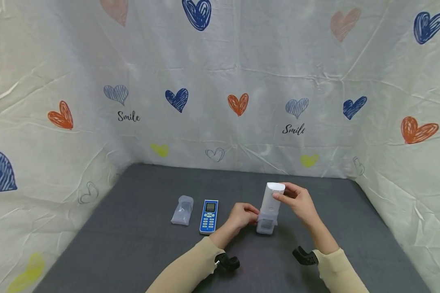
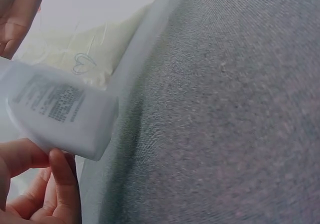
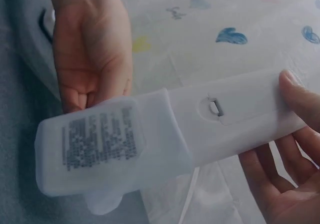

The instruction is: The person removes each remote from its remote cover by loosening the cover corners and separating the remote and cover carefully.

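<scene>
A white remote control [image 1: 271, 199] stands tilted upright over the table, its lower end inside a translucent protective sleeve [image 1: 265, 224]. My right hand [image 1: 298, 200] grips the bare upper end between thumb and fingers. Low on the other side, my left hand [image 1: 243, 215] pinches the sleeve at its edge. The right wrist view shows the back of the remote [image 3: 235, 112], with a battery cover latch and a printed label seen through the sleeve [image 3: 107, 141]. A loose flap hangs from the sleeve's side there.
Left of the hands, a blue remote [image 1: 209, 216] with a small screen and light keys lies face up on the dark grey table [image 1: 139, 252]. Beside it lies another translucent sleeve [image 1: 183, 210]. Behind hangs a white curtain [image 1: 205, 122] printed with hearts.
</scene>
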Motion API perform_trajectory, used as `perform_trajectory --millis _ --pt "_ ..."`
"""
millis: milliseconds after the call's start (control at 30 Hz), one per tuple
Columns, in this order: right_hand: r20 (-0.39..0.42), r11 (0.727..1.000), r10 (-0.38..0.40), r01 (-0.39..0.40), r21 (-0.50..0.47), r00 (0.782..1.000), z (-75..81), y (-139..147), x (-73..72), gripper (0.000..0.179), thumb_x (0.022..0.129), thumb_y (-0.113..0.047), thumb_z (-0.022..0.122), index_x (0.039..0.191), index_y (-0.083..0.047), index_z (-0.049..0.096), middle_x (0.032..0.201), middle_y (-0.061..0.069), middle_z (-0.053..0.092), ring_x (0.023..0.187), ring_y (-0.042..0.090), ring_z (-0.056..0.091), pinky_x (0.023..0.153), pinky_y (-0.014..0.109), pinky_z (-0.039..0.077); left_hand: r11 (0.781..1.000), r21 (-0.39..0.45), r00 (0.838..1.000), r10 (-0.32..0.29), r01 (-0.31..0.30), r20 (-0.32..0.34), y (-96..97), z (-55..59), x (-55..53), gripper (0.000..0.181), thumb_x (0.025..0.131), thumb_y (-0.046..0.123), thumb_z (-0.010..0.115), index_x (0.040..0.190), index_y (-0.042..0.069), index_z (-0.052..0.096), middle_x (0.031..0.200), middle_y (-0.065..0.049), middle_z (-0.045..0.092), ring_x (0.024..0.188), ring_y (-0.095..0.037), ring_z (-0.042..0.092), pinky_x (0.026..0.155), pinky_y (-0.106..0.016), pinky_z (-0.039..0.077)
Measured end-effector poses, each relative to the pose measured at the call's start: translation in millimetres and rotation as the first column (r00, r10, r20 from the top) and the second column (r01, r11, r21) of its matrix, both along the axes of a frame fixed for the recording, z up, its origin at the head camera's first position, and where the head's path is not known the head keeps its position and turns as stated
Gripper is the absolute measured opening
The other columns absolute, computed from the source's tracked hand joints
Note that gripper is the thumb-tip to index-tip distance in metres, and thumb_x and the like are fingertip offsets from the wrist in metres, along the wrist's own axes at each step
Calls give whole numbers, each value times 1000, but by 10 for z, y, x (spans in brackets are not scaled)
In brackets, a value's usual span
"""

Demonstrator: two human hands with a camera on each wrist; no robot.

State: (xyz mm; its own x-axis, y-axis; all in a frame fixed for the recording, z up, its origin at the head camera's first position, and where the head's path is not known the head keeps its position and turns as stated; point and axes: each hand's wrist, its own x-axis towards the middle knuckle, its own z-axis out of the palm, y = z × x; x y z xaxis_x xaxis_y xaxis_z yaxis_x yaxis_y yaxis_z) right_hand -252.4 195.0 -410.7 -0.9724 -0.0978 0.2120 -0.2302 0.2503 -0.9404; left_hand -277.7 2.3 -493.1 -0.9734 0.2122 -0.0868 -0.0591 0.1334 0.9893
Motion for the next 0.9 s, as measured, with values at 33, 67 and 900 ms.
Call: perform_trajectory --millis 33,67,900 --pt "-6 1000 0 0 -7 1000 -1 -3 3 43 82 -22 75 118 -1 62 101 -1 68 90 8 63 79 23 51 1000 1 1000 -4 4 6 -2 6 -2 15 71 -9 67 85 -7 70 77 -12 70 55 -13 60 60 -36 57" --pt "-12 1000 -2 2 -11 1000 -1 -6 7 42 82 -21 74 117 -1 63 101 -2 67 89 8 63 79 23 51 1000 -1 1000 -8 8 13 -2 12 -7 15 71 -10 67 85 -7 70 77 -11 69 55 -13 59 60 -35 57" --pt "-66 999 -1 -2 -38 998 99 -39 27 40 84 -20 73 116 0 63 95 -9 66 87 9 63 77 24 51 997 -39 989 -64 70 133 -28 79 -31 12 74 -10 67 85 -7 69 81 -12 69 59 -15 63 64 -35 58"
